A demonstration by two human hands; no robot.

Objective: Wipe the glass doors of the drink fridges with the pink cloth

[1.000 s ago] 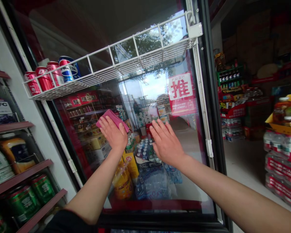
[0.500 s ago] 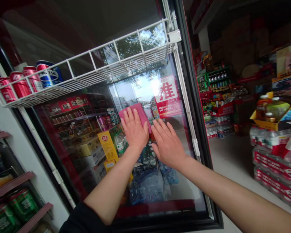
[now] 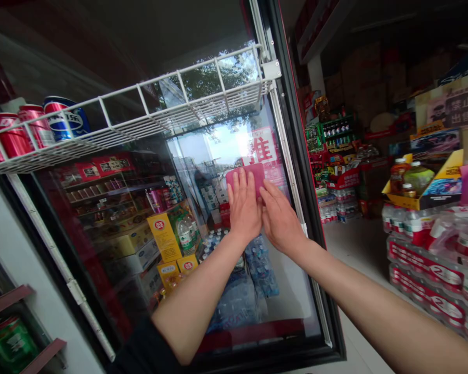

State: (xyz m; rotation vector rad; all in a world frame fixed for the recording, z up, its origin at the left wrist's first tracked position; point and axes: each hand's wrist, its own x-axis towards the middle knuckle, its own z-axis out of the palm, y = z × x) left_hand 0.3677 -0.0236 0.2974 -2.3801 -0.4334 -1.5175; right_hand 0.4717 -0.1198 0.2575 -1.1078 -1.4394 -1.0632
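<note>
My left hand (image 3: 244, 208) presses a folded pink cloth (image 3: 245, 175) flat against the glass of a drinks cooler door (image 3: 214, 156). My right hand (image 3: 281, 221) lies open on the same glass, its fingertips at the cloth's lower right edge. Part of the cloth is hidden under my left fingers. Behind the glass, bottled water and yellow boxes show below my wrists. A white wire rack (image 3: 203, 91) on the door holds red cans (image 3: 8, 136) and a blue Pepsi can (image 3: 64, 120) at the upper left.
A red-and-white push sign (image 3: 264, 146) sits behind my hands. The door's black frame (image 3: 296, 156) runs down the right. Green cans (image 3: 10, 344) stand on shelves at lower left. Shrink-wrapped water packs (image 3: 425, 265) are stacked at right, beside a tiled floor (image 3: 359, 249).
My left hand and the cloth have slid up and right across the glass, closing on my right hand. The door and shop have shifted left in view.
</note>
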